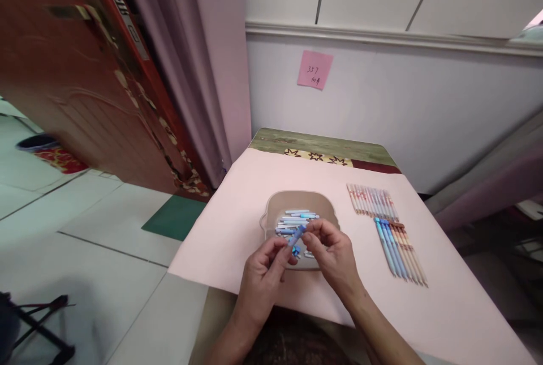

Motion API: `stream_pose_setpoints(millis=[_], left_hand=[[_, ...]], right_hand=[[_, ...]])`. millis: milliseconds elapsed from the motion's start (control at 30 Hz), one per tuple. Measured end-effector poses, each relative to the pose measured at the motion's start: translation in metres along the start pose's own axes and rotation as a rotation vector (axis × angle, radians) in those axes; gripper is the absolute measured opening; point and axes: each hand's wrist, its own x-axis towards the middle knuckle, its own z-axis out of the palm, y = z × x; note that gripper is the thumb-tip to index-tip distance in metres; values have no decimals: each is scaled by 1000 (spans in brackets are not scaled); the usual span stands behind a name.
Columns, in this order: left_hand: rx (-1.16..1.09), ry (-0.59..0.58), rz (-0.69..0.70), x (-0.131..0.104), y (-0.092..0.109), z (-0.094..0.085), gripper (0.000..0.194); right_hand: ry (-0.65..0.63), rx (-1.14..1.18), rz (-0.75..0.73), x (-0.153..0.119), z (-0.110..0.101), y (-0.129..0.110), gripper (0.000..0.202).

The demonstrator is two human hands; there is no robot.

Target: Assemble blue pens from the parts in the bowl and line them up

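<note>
Above the near part of a beige tray (301, 200), my left hand (267, 269) pinches a blue pen piece (296, 237) that slants up to the right. At its upper end are the closed fingertips of my right hand (333, 252); whether they grip the piece or a small part on it is hard to tell. Inside the tray lie several pale and blue pen barrels (297, 220), with small bright blue parts (296, 251) partly hidden behind my hands.
Right of the tray, a row of patterned pen barrels (373, 202) lies above a row of blue and brown-topped pens (401, 252). The table (229, 223) has a pale pink cover. A pink note (315, 70) is on the wall; a door stands left.
</note>
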Motion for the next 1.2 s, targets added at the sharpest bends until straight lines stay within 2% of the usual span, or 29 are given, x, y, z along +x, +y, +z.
stream_pose_setpoints(millis=[233,367,500,667,800,933,1200], left_hand=[[-255,-2,-191,3,6,7,35],[-340,-57,-239,2,5,11,37],[-426,-111,-256,-1,9,13,35],[-503,-112,-208,-6,15,13,20],[-511,-126,-209,-6,14,10,13],[-504,-124,-205,-4,12,7,16],[-464,-140,-210,-8,14,11,19]], right_hand=[[-242,222,54,-2,5,0,30],[-342,389,107,-5,11,-2,30],[-306,482,206,-4,15,0,29],[-208,540,328,-4,19,5,32],[-253,499,291,-7,14,3,33],[-346,492,240,-8,9,2,32],[-298,539,311,-8,11,5,34]])
